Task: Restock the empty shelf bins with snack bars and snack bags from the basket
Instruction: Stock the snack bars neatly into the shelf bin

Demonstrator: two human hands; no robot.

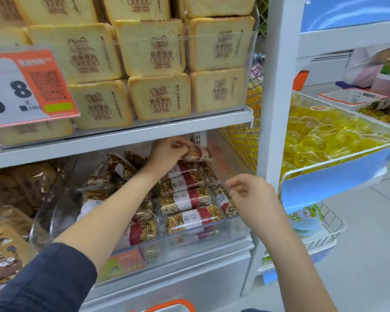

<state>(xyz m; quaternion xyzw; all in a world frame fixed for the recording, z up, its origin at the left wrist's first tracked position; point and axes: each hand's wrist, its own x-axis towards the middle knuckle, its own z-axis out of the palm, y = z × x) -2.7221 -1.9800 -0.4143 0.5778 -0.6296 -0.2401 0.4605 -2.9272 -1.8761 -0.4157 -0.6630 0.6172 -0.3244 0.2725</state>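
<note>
A clear plastic shelf bin (pixel 232 226) on the lower shelf holds several nut snack bars (pixel 187 200) in clear wrappers with red and white labels. My left hand (pixel 167 152) reaches deep into the back of the bin, under the upper shelf, and grips one snack bar (pixel 198 153) by its wrapper. My right hand (pixel 250 194) hovers at the bin's right front corner with fingers loosely curled, and whether it pinches a wrapper edge is unclear. The orange rim of the basket (pixel 173 306) shows at the bottom edge.
The shelf above (pixel 122 136) carries stacked bread-slice packs (pixel 160 95) and a price sign (pixel 25 86). Brown snack bags (pixel 7 221) fill the bin at left. To the right, wire baskets hold yellow jelly cups (pixel 324 136). Another person's arm (pixel 367 64) and a white basket (pixel 351 97) are far right.
</note>
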